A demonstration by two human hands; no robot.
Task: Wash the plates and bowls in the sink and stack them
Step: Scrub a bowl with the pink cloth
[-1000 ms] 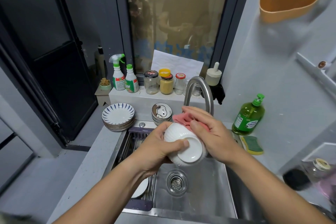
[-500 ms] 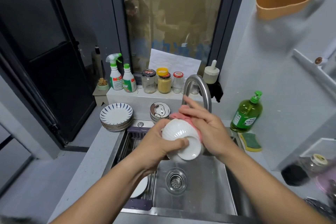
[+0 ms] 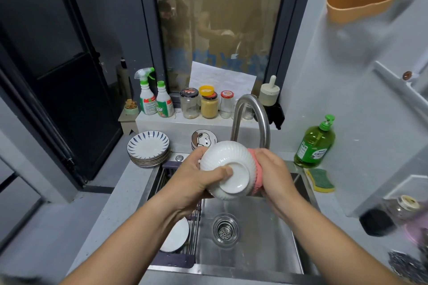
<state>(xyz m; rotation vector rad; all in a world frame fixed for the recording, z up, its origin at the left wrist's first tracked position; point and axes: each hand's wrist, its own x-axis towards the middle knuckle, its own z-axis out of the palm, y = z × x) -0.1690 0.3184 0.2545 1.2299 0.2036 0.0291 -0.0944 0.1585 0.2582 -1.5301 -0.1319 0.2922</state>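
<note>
My left hand point(image 3: 195, 179) grips a white ribbed bowl point(image 3: 225, 165), its foot turned toward me, over the steel sink point(image 3: 250, 233). My right hand point(image 3: 274, 174) presses a pink cloth point(image 3: 257, 177) against the bowl's right side, with the fingers wrapped round the cloth. A stack of blue-striped plates point(image 3: 148, 148) stands on the counter at the back left. A stack of cartoon-dog bowls point(image 3: 203, 140) sits behind the sink. A white dish point(image 3: 176, 236) lies on the rack in the sink's left part, half hidden by my left forearm.
The curved tap point(image 3: 251, 118) rises right behind the bowl. A green soap bottle point(image 3: 316, 143) and a green-yellow sponge point(image 3: 320, 179) sit on the right counter. Spray bottles point(image 3: 152, 97) and jars point(image 3: 208, 104) line the ledge. The drain strainer point(image 3: 225, 229) lies below the bowl.
My right hand with the pink cloth has slid from the top of the bowl down to its right side. The bowl has turned a little in my left hand.
</note>
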